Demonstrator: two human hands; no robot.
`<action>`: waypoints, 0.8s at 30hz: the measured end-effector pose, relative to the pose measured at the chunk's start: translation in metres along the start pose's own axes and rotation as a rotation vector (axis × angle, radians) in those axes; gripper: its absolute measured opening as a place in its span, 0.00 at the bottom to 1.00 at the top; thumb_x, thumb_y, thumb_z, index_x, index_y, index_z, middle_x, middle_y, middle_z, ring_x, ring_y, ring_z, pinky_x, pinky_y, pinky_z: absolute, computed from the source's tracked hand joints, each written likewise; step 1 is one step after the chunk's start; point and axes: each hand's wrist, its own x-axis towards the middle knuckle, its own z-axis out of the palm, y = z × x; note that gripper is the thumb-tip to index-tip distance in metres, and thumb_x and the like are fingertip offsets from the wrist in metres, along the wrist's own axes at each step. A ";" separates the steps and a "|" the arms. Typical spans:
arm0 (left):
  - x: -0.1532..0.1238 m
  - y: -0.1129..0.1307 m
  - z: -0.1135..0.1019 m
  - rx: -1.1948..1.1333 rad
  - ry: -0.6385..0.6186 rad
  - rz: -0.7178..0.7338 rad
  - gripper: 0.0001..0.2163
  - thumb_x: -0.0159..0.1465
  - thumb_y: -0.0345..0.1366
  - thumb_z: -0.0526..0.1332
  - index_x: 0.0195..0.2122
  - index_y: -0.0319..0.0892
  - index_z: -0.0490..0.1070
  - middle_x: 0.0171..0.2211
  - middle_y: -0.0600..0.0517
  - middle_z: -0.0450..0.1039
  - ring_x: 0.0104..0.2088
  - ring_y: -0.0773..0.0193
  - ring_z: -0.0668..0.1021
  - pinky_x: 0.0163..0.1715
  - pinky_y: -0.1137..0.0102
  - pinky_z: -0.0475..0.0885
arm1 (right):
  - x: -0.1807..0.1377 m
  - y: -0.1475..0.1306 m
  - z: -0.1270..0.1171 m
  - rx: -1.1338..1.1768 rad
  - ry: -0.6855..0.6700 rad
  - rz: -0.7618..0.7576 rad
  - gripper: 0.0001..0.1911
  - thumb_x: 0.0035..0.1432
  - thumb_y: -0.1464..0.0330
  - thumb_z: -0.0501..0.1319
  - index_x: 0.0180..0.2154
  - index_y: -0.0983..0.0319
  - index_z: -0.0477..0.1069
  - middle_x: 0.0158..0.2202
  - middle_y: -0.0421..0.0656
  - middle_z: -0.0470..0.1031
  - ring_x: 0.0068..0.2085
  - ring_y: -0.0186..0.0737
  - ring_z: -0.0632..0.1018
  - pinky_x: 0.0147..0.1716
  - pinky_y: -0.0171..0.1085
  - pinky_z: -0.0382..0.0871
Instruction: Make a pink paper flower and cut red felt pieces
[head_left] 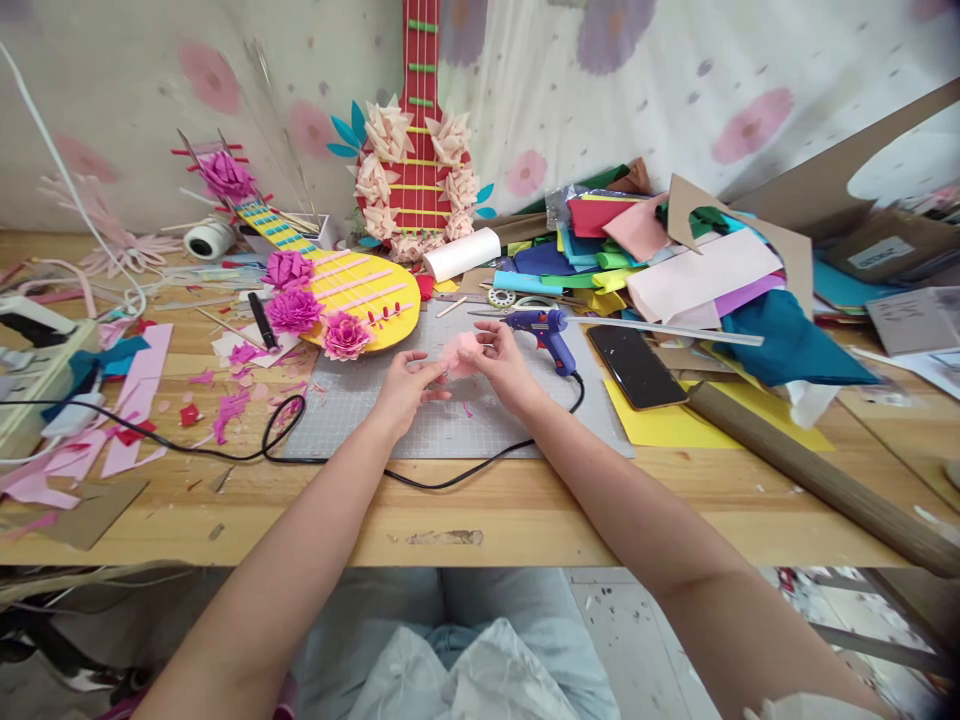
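Both my hands meet over a grey cutting mat (465, 425) on a wooden table. My left hand (409, 385) and my right hand (501, 362) pinch a small pale pink paper flower (459, 352) between their fingertips. Just right of my right hand lies a blue glue gun (547, 333), its black cord (285, 445) looping across the mat and table. A yellow paper guitar (364, 295) with magenta paper flowers lies behind my left hand.
A red paper guitar (416, 150) with cream flowers leans on the wall. A black phone (636, 365) lies on yellow paper at the right, beside a heap of coloured sheets (660, 260) and a cardboard tube (817, 475). Pink scraps litter the left.
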 end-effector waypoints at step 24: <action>0.000 -0.004 0.003 0.087 -0.005 0.042 0.21 0.48 0.32 0.68 0.37 0.42 0.56 0.26 0.57 0.67 0.22 0.70 0.73 0.18 0.72 0.73 | -0.002 -0.001 0.007 0.015 -0.019 0.034 0.29 0.41 0.59 0.66 0.44 0.56 0.57 0.40 0.42 0.62 0.38 0.35 0.70 0.39 0.39 0.70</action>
